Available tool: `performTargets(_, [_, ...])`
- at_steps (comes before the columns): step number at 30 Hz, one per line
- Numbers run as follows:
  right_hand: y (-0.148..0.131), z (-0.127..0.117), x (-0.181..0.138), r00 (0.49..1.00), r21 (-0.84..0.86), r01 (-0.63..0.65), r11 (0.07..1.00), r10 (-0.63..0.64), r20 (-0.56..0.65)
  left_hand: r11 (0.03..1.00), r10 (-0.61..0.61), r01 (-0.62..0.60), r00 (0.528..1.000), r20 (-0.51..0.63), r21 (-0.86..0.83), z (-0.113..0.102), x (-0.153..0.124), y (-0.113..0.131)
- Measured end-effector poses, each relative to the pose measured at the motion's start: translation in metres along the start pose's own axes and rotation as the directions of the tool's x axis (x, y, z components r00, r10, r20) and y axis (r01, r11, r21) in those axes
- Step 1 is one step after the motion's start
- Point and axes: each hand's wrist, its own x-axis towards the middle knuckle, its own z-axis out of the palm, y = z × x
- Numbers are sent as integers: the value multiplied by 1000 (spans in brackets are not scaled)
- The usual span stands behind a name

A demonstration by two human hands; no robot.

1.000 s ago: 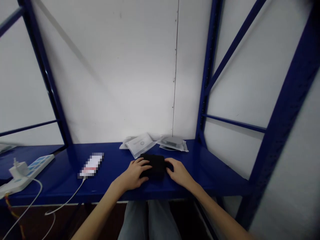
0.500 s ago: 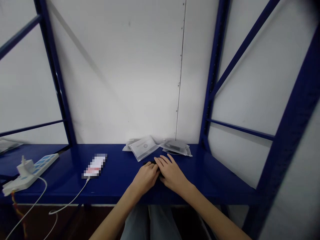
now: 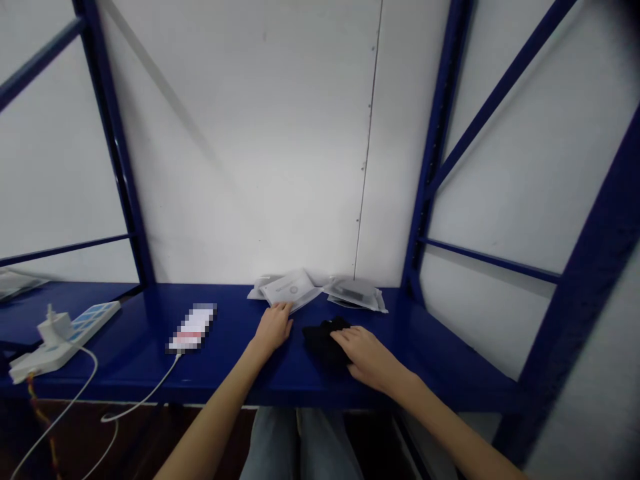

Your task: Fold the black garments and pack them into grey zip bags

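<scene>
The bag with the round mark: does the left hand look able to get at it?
Probably yes: the left hand is at the near edge of the bag, nothing visible blocks the way, and the right hand is off aside, on the black item.

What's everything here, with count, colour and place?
desk: one, blue, centre
black item: one, black, desk centre
packets: two piles, whitish, desk back
farther packaging: unclear count, whitish, far left
pixelated device: one, whitish, desk left
power strip: one, white and blue, left
charger: one, white, on power strip
cables: several, white and multicoloured, left
frame posts: several, blue, both sides
wall: one, white, behind
legs: two, bluish trousers, below desk
left hand: one, bare, at packets
right hand: one, bare, on black item
</scene>
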Motion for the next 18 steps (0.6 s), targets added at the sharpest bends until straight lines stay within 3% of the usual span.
performTargets(4, [-3,-9,-27,998,64,61,996,-61,2,993,-12,-9,984,175,116,-5,-8,-7])
performTargets(9, [4,-9,-57,997,180,77,981,-78,-6,972,120,-175,944,308,157,-32,-30,-7])
performTargets(14, [7,1,-66,998,228,68,971,-69,-6,966,204,-238,943,261,105,-41,-40,-6])
performTargets(18, [8,-12,-66,1000,332,10,943,-6,-14,972,188,-211,962,199,103,-37,-46,-1])
